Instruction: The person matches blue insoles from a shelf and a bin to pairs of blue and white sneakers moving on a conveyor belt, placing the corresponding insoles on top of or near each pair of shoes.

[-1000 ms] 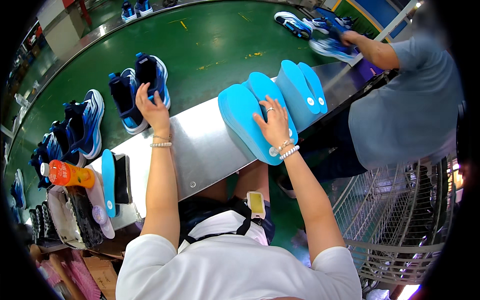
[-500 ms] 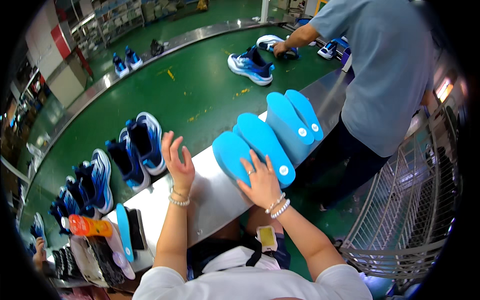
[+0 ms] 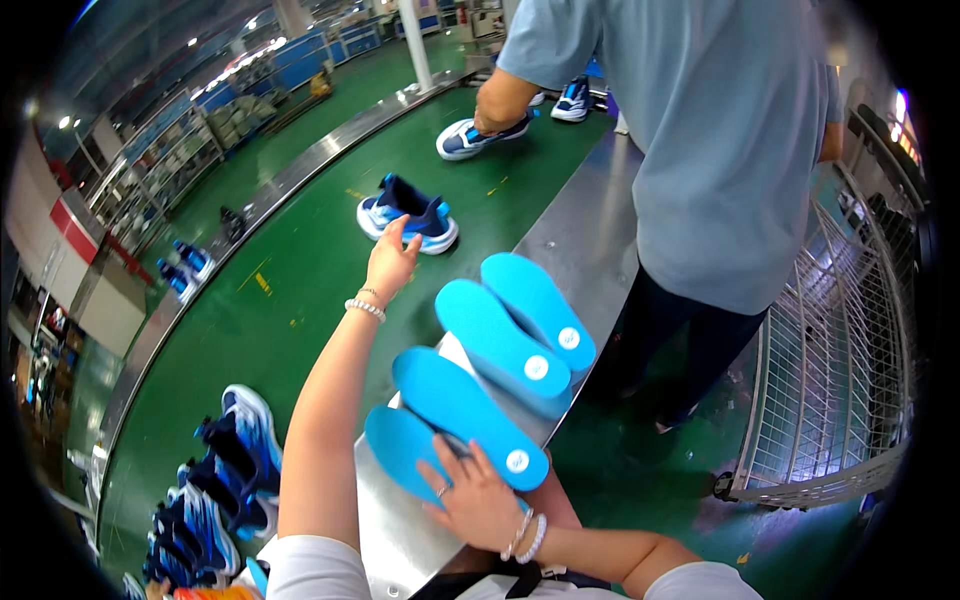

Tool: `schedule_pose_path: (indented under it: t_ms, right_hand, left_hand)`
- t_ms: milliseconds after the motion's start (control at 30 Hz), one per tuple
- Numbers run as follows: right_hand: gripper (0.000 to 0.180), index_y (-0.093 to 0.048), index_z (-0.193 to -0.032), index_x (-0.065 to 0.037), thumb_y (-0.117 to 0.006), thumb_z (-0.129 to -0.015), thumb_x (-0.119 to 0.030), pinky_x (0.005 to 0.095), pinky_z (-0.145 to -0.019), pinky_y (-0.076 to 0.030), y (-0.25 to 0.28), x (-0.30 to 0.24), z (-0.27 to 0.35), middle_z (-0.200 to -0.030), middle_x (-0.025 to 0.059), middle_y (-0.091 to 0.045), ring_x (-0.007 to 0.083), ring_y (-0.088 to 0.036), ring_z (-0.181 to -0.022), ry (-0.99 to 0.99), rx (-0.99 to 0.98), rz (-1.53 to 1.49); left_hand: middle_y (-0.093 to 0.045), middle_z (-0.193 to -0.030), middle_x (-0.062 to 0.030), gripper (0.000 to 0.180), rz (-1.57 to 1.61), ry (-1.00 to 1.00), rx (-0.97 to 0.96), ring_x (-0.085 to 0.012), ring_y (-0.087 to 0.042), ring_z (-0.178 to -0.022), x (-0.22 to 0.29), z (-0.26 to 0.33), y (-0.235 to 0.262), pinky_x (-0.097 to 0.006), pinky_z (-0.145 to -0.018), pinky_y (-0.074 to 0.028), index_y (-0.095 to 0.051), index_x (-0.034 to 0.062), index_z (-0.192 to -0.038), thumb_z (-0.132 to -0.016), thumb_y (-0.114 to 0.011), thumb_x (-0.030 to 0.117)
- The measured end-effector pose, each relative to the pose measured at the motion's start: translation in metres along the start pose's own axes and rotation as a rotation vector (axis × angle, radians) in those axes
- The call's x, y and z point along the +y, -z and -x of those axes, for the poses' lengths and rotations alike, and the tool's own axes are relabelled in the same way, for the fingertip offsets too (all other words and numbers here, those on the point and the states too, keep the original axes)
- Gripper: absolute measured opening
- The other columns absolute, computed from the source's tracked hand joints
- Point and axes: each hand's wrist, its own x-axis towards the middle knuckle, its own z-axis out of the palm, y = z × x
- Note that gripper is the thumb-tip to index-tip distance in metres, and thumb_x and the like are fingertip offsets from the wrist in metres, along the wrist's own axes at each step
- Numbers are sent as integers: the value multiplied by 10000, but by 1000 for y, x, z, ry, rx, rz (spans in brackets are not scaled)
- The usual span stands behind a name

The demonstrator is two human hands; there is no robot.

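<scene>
- Where the steel worktop (image 3: 580,240) meets the green belt, four bright blue insoles lie in two pairs, each with a small white round mark at the heel.
- Right hand (image 3: 480,500) flat, fingers spread, pressing the near insole pair (image 3: 450,420) (no grasp).
- Left hand (image 3: 390,262) outstretched, open, just short of a blue sneaker (image 3: 410,215).

Co-worker's head (image 3: 700,20) beyond frame edge

The right hand (image 3: 478,497) presses flat on the nearest pair of blue insoles (image 3: 455,420) on the steel counter (image 3: 585,235), while the left hand (image 3: 390,262) reaches open-fingered toward a blue sneaker pair (image 3: 408,212) on the green belt (image 3: 300,270).
</scene>
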Motion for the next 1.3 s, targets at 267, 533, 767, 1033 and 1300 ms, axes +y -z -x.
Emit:
schedule_pose_path:
  t_ms: [267, 533, 767, 1033, 1300]
  right_hand:
    - [481, -457, -1199, -105, -479, -807, -383, 430, -971, -270, 18, 1, -5, -1297, 212, -332, 252, -505, -895, -22, -128, 0]
    - [494, -478, -1159, -65, -594, -735, -291, 458, -978, -260, 5, -1, 1, -1269, 239, -334, 277, -499, -918, 22, 2, -98]
    - [476, -475, -1149, -37, -562, -769, -310, 458, -1009, -211, -6, 2, 0, -1254, 238, -348, 311, -477, -1006, 42, 151, -24]
    - [486, -485, -1127, -48, -578, -746, -335, 398, -934, -302, -12, -3, -2, -1163, 184, -426, 283, -444, -1047, 23, 228, 85]
    - [589, -460, -1122, -69, -651, -673, -399, 385, -660, -457, 17, -10, -1, -808, 130, -594, 278, -582, -771, -92, -118, 349]
  left_hand:
    - [-560, -713, -175, 314, 451, 306, -202, -247, -586, -611, -30, -58, -64, -345, -538, -453, -469, 8, -911, -840, -502, 312]
    - [-548, -743, -64, 398, 457, 391, -250, -120, -532, -575, -45, 35, 82, -258, -552, -474, -515, 11, -974, -884, -425, 389]
    - [-536, -844, -90, 540, 321, 475, -290, -137, -526, -669, -36, 189, 152, -291, -572, -454, -338, -12, -1261, -874, -469, 341]
    - [-529, -919, -72, 264, 527, 390, -201, -128, -509, -708, -31, 283, 155, -240, -612, -439, -451, 42, -1081, -818, -457, 63]
    - [-377, -1272, -123, 633, 145, 375, 528, -249, -415, -1124, -97, 271, 144, -317, -849, -418, -329, 51, -1257, -704, -637, 42]
